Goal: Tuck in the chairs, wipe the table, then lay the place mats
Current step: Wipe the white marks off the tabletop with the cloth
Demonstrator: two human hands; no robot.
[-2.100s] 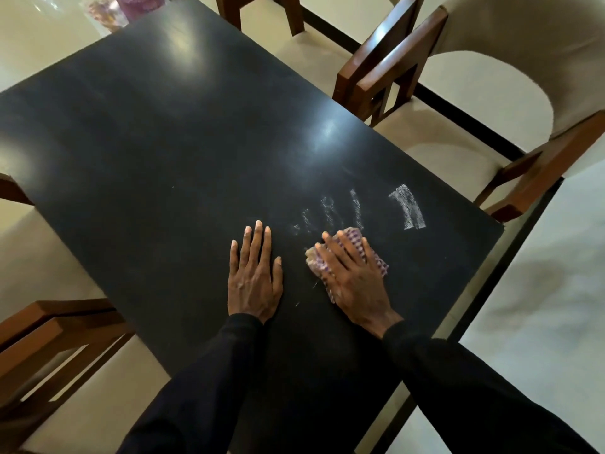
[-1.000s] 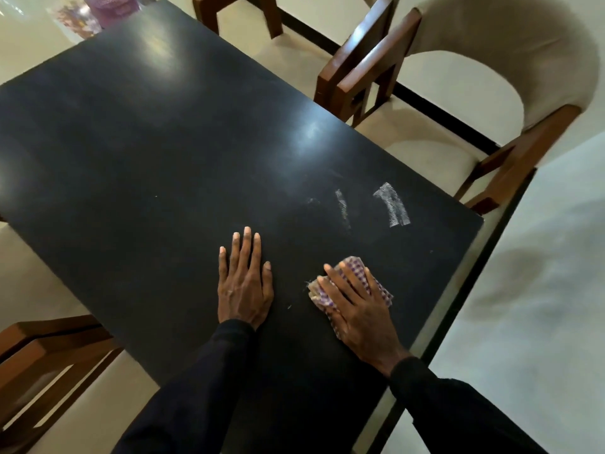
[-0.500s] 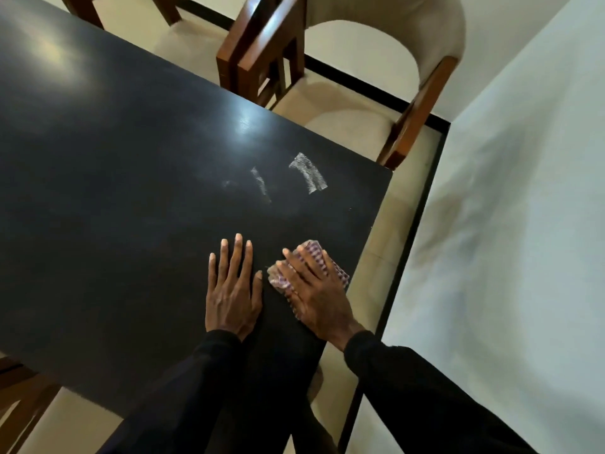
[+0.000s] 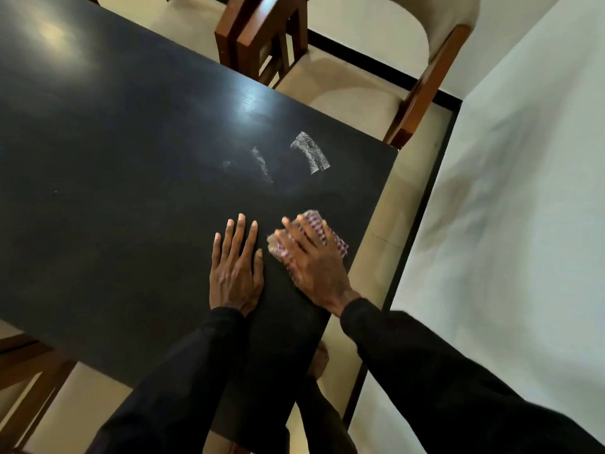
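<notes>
From the head camera, the left hand [image 4: 235,273] lies flat on the black table [image 4: 131,142], its fingers straight and slightly apart, holding nothing. Just to its right, the right hand [image 4: 314,263] presses down on a bunched purple-checked cloth [image 4: 322,229], fingers straight and spread over it rather than curled round it. The cloth sits near the table's right edge, close to the near corner. Farther along the tabletop, white smears [image 4: 311,152] show, well apart from the cloth. A wooden chair [image 4: 422,77] with a pale seat stands at the far right side, and another chair [image 4: 29,381] is partly visible at the near left.
</notes>
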